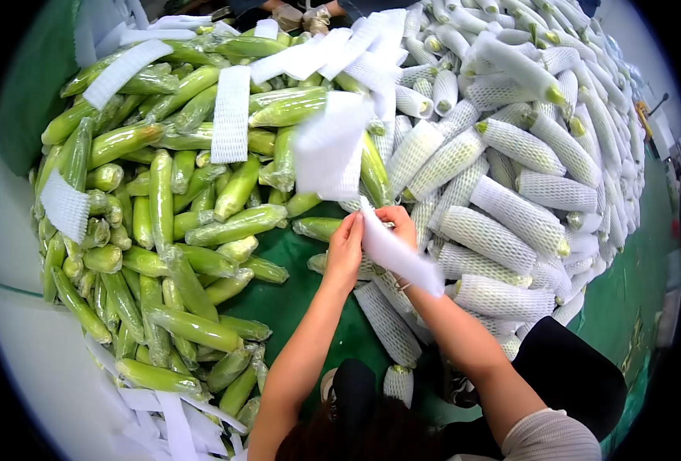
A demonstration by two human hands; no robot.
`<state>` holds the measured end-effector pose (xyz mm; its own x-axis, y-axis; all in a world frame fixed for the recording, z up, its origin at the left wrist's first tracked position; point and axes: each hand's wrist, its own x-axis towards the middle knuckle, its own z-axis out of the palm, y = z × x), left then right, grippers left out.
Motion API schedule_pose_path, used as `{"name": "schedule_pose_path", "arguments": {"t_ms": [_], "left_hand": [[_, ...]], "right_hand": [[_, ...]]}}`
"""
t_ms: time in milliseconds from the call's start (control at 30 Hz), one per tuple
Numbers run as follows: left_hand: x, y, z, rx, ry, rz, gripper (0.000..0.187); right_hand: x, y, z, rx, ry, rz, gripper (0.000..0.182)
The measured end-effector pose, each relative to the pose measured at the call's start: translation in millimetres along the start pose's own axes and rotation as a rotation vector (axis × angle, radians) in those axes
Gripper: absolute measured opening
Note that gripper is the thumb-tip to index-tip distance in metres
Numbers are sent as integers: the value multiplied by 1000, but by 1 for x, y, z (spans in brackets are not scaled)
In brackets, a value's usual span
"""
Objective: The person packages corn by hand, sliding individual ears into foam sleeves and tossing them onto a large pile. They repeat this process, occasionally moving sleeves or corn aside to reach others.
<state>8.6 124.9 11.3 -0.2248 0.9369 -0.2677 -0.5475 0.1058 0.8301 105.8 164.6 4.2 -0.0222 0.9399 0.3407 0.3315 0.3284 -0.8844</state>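
A white foam net sleeve [402,257] hangs between my two hands, its top end near my fingertips and its body slanting down over my right wrist. My left hand [346,247] is closed, thumb and fingers pinched at the sleeve's top edge. My right hand [398,228] is closed at the same end, its fingers partly hidden by the sleeve. Just above my hands are a blurred white foam sleeve [329,146] and a green wrapped vegetable [373,169].
Plastic-wrapped green vegetables [194,326] are piled at left, with loose foam sleeves [230,115] on top. Vegetables in foam nets [488,237] are heaped at right. More flat sleeves [175,426] lie at bottom left. Another person's gloved hands [302,17] show at the top.
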Motion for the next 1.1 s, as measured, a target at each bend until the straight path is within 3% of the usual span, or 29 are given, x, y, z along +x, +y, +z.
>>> {"name": "schedule_pose_path", "arguments": {"t_ms": [67,133,200,267,300,333,367,433,500,567,600,667,767,867,1033,1100], "left_hand": [[13,-6,0,58,46,-23,30],[31,-3,17,-262,47,131,24],[61,-4,25,-413,55,129,17],[94,11,27,-215,37,309,14],[82,-4,36,570,312,426,20],[91,-11,38,706,429,567,29],[93,-19,36,822,409,420,35],[94,-29,27,997,232,201,49],[86,-14,36,528,30,27,44],[52,27,55,215,-67,-134,36],[58,11,35,111,-26,-181,28],[10,19,51,-475,146,-130,29],[-75,7,14,-527,127,-196,28],[-144,2,-19,-458,178,-262,27],[-196,23,-54,-250,329,-235,24],[-193,38,-58,-128,388,-199,24]], "right_hand": [[7,-3,-3,14,-22,235,14],[30,17,-16,223,-87,320,15],[59,38,-11,963,50,677,20],[81,48,-21,1036,-56,787,27],[81,53,-24,1033,-53,789,27],[78,57,-28,605,-218,740,30],[75,58,-32,175,-364,667,33],[58,87,-17,139,-300,560,34],[48,83,-14,42,-186,369,37],[43,27,-28,-109,-106,213,36],[39,-6,-37,-168,-100,159,35],[23,-73,-59,-179,-147,40,28],[-11,-134,-80,-63,-254,14,21],[-51,-164,-91,76,-536,112,23],[-103,-132,-44,125,-655,324,28],[-101,-126,-27,156,-612,360,27]]}}
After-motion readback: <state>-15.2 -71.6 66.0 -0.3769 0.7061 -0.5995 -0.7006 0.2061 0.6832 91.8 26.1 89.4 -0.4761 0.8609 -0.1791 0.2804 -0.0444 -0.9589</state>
